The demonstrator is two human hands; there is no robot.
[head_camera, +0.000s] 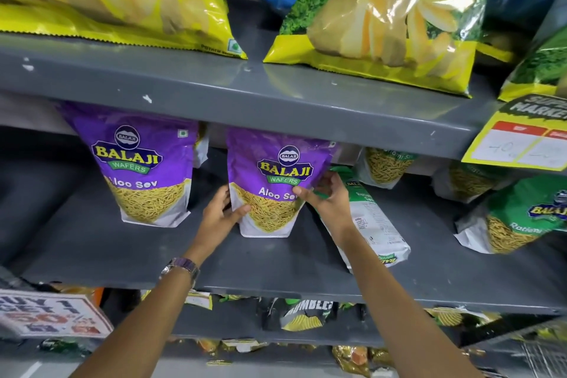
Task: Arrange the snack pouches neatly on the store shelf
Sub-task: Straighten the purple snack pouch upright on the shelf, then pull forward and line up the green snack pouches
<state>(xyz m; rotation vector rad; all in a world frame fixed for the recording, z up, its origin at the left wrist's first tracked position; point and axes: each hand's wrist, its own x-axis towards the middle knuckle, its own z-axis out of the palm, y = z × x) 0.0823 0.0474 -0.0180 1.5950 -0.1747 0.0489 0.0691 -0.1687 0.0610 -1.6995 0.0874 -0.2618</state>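
Grey shelf [276,258] holds two upright purple Aloo Sev pouches: left pouch [147,163] stands alone, centre pouch [270,181] is gripped from both sides. Green pouch [371,218] lies flat just right (partly under the forearm). Left hand [219,212] and right hand [328,193] clasp the centre pouch's edges.

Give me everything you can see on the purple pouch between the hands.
The purple Aloo Sev pouch is glossy plastic, Balaji Wafers logo on top, printed sev and a white base below. It stands upright on the grey middle shelf. The left hand and right hand grip its sides.
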